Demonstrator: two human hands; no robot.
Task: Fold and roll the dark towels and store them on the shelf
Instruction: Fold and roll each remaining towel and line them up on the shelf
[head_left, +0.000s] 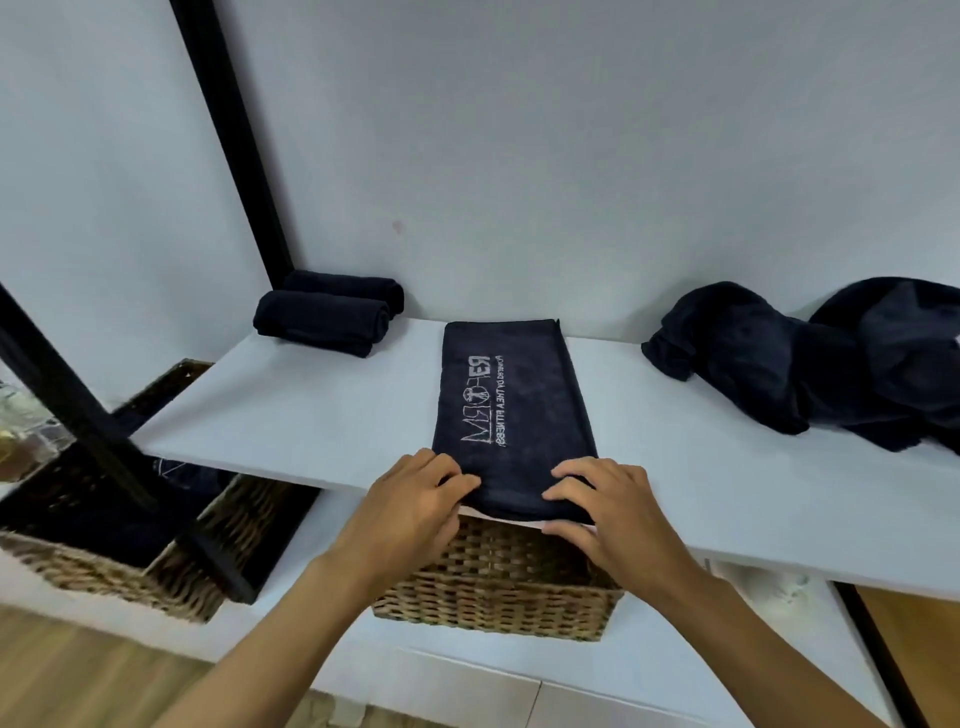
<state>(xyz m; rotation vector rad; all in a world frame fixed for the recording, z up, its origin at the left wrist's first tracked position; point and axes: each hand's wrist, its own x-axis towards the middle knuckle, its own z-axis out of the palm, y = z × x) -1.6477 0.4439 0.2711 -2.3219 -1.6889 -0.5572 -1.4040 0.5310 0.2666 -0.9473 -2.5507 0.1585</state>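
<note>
gripping the near short end of the folded towel (514, 410) in left hand (415, 501) and right hand (610, 506), fingers (571, 486) curled over it, lengthwise stretching straight away across the shelf (311, 410)

A dark navy folded towel (519, 410) lies flat as a long narrow strip on the white shelf (311, 410). It runs from the back wall to the front edge with its pale printed logo facing up. The left hand (415, 493) and right hand (608, 499) grip its near end. Two rolled towels (324, 319) lie touching, side by side, at the shelf's back left corner. To the right, a crumpled heap of unfolded dark towels (810, 364) rests against the wall.
</note>
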